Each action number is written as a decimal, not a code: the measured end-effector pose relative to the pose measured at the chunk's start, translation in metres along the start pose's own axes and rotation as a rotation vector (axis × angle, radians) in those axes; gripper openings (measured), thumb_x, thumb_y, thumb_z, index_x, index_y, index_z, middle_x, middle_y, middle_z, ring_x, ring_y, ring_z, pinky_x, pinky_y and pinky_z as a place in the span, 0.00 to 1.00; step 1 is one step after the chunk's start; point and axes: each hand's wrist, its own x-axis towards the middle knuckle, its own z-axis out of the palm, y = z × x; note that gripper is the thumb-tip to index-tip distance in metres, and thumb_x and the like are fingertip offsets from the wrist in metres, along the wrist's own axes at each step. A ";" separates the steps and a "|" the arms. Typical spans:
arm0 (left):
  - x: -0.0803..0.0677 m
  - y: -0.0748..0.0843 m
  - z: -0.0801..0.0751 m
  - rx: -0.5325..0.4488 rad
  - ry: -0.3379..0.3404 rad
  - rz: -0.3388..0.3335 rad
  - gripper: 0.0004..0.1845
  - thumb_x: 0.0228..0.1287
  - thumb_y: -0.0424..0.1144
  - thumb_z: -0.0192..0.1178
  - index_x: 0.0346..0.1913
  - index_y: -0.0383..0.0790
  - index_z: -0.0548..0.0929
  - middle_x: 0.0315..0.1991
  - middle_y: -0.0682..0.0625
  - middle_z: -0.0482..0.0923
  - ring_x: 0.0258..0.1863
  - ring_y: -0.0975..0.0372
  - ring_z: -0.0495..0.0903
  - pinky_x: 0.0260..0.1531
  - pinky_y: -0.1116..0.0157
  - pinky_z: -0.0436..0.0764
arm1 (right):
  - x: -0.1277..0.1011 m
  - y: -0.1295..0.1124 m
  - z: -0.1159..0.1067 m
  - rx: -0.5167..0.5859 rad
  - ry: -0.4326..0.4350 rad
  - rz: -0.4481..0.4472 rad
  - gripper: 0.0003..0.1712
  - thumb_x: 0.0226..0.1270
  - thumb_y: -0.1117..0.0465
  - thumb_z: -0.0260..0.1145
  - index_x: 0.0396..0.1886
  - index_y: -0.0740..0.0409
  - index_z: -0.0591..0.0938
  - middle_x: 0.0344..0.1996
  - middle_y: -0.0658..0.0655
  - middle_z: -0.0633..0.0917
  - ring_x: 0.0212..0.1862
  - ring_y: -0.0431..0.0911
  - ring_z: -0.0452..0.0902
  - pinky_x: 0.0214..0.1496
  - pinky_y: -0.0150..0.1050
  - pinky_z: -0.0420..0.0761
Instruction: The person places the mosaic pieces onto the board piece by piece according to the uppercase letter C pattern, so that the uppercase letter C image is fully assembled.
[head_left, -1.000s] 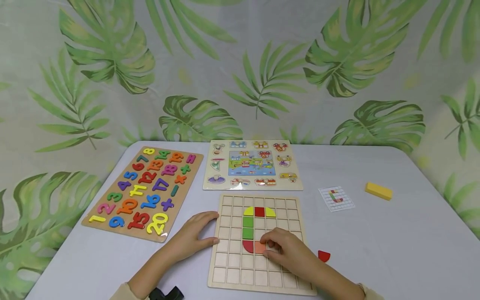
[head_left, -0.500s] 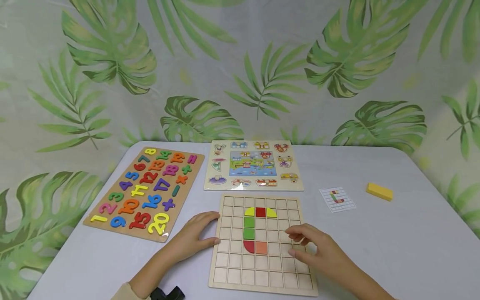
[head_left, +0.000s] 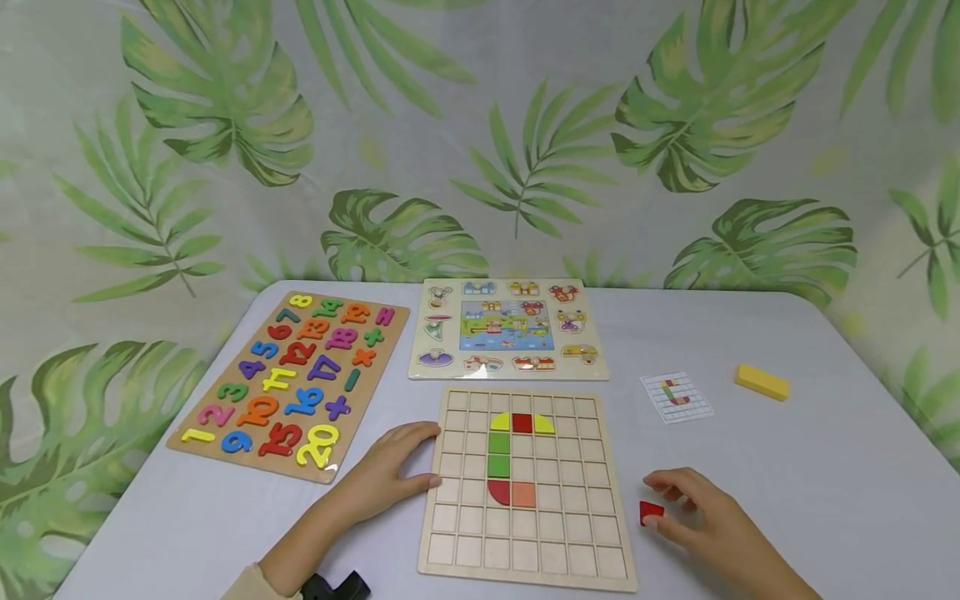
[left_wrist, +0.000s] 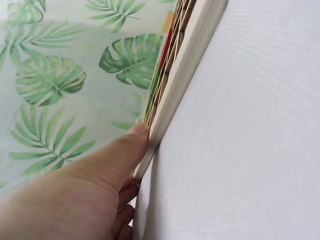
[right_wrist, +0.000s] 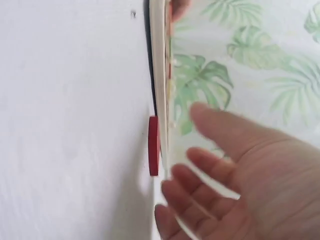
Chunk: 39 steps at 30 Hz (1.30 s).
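Note:
A wooden grid board lies flat on the table. Set in its cells are a red square, two yellow quarter-rounds, two green squares, a red quarter-round and an orange square. My left hand touches the board's left edge, thumb and forefinger spread apart. To the right of the board, my right hand hovers over a loose red piece lying on the table. The thumb overlaps that piece in the head view; the right wrist view shows the fingers spread and apart from it.
A number puzzle lies at the left, and a picture puzzle stands behind the board. Farther right are a small pattern card and a yellow block. A black object sits at the front edge, near the left forearm.
My right hand has let go of the orange square, now in its cell beside the red quarter-round, and moved right to the loose red piece. The left hand stays at the board's edge.

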 end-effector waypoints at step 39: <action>0.000 -0.002 0.000 0.004 0.013 0.024 0.35 0.53 0.58 0.59 0.63 0.48 0.67 0.61 0.56 0.64 0.62 0.62 0.58 0.60 0.58 0.59 | 0.055 -0.052 0.046 0.160 -0.276 -0.171 0.13 0.55 0.53 0.67 0.40 0.48 0.77 0.37 0.40 0.76 0.40 0.38 0.70 0.43 0.33 0.74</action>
